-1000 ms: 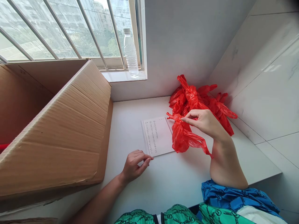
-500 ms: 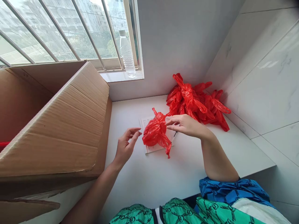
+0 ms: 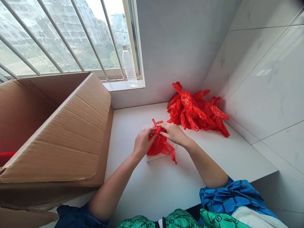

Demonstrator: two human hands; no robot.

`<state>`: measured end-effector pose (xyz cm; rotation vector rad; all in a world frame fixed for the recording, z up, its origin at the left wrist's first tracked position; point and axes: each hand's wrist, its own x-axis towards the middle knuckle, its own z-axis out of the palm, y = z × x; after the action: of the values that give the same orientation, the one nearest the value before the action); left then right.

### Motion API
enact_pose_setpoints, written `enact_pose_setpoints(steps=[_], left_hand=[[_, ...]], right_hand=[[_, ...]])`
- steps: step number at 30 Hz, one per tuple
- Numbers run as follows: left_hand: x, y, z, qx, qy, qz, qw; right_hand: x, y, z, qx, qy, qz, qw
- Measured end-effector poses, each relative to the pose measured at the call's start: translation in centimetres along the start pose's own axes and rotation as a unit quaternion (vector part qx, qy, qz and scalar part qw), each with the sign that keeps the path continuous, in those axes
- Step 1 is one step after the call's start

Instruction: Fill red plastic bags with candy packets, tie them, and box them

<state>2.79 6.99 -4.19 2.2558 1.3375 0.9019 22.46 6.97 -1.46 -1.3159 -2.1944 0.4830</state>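
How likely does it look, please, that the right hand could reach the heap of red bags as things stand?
Probably yes: the heap of red bags lies near the right hand with nothing visible between them, though that hand is at the single red bag and might have to leave it.

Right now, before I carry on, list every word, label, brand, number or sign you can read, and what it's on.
Nothing is legible.
Booklet, partly covered by the red bag: faint print, too small to read.
Green fabric and blue sleeve: dark letter-like pattern, not readable.
Bottle, cardboard box, bag pile: no text visible.
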Motion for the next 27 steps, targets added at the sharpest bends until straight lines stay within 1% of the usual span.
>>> enact_pose_setpoints(steps=[2,4,7,9,10,12,13,15,17,19,20,22,23,25,27], left_hand=[[-0.3,-0.6,-0.6,0.017,0.013,0.02,1.0],[-0.9,-1.5,-1.8,0.026,0.039,0.024,0.999],[-2.0,-3.1,-3.9,0.033,0.087,-0.006,0.996],[-2.7,-3.5,-4.9,0.026,0.107,-0.037,0.993],[-2.9,-3.5,-5.2,0.018,0.112,-0.05,0.992],[-3.1,-2.6,-5.1,0.008,0.11,-0.055,0.992],[-3.0,-1.9,-4.8,0.012,0.101,-0.041,0.994],[-2.8,-0.5,-3.8,0.043,0.064,0.016,0.997],[-2.5,0.7,-2.5,0.096,0.018,0.082,0.992],[-2.5,1.2,-1.5,0.138,-0.011,0.124,0.983],[-2.7,1.3,-1.2,0.144,-0.013,0.134,0.98],[-3.3,0.9,-1.1,0.12,0.004,0.139,0.983],[-3.8,0.6,-1.3,0.095,0.021,0.133,0.986],[-4.9,-0.2,-1.9,0.036,0.062,0.107,0.992],[-5.9,-1.0,-2.8,-0.02,0.098,0.057,0.993]], right_hand=[[-0.2,0.4,-0.2,0.011,0.0,-0.001,1.0],[-0.8,1.1,-1.0,0.02,0.021,0.014,0.999],[-2.1,2.6,-2.2,0.01,0.065,0.064,0.996],[-3.0,3.2,-2.6,0.002,0.07,0.093,0.993],[-3.4,3.3,-2.6,-0.001,0.066,0.097,0.993],[-3.7,3.0,-2.3,-0.008,0.064,0.076,0.995],[-3.7,2.6,-2.0,-0.013,0.068,0.055,0.996],[-3.4,1.7,-1.2,-0.027,0.075,0.013,0.997],[-3.2,0.9,-0.4,-0.044,0.073,-0.009,0.996],[-3.3,0.6,0.1,-0.051,0.06,-0.018,0.997],[-3.5,0.6,0.3,-0.045,0.051,-0.022,0.997],[-4.2,0.9,0.3,-0.008,0.04,-0.016,0.999],[-4.6,1.2,0.2,0.016,0.043,0.0,0.999],[-5.3,1.8,-0.1,0.055,0.07,0.06,0.994],[-5.7,2.3,-0.4,0.074,0.107,0.13,0.983]])
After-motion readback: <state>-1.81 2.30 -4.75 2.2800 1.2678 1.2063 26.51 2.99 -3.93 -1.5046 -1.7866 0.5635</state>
